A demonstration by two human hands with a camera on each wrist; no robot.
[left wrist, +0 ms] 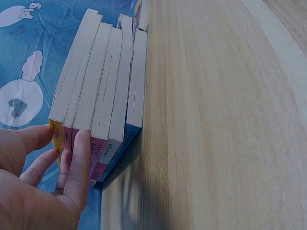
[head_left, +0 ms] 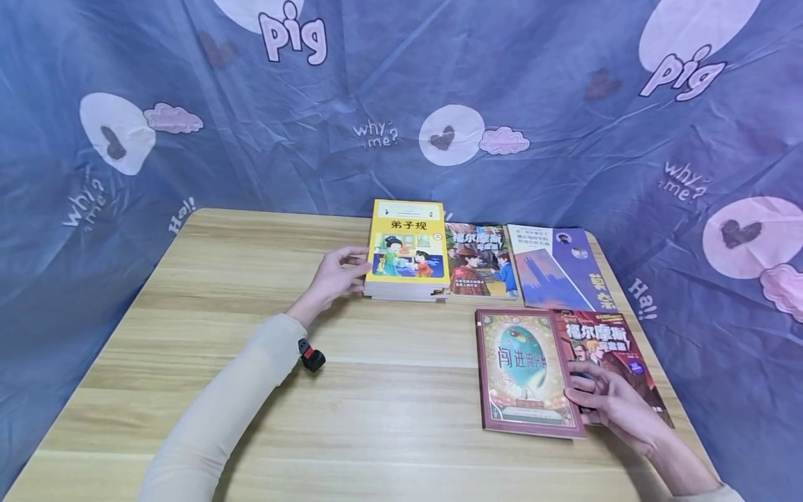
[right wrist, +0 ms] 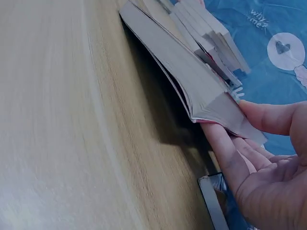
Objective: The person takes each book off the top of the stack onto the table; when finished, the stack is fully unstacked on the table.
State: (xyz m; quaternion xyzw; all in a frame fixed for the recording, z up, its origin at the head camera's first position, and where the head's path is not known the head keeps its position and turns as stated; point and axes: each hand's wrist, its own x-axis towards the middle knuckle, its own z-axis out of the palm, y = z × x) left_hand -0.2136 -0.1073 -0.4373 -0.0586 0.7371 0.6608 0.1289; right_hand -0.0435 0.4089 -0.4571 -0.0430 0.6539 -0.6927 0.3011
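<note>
- Pale left sleeve [head_left: 213,397] of the person at work, lower left of the frame.
- Right hand [head_left: 615,408], lower right: pinching the maroon book [head_left: 527,373], thumb above, fingers beneath; it partly hides a dark-red book [head_left: 627,335].
- Left hand [head_left: 332,275], centre: fingers loosely bent, touching the yellow-topped stack [head_left: 408,244].
- Purple-and-white book [head_left: 558,265], right of centre.
- Wooden table [head_left: 263,258], beneath.

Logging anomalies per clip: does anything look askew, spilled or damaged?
Two mild oddities: the stack of books at the left hand isn't squared, with page edges jutting unevenly; and the maroon-bordered book gripped by the right hand has its pages flexed in the right wrist view. No spill or clear damage shows.
</note>
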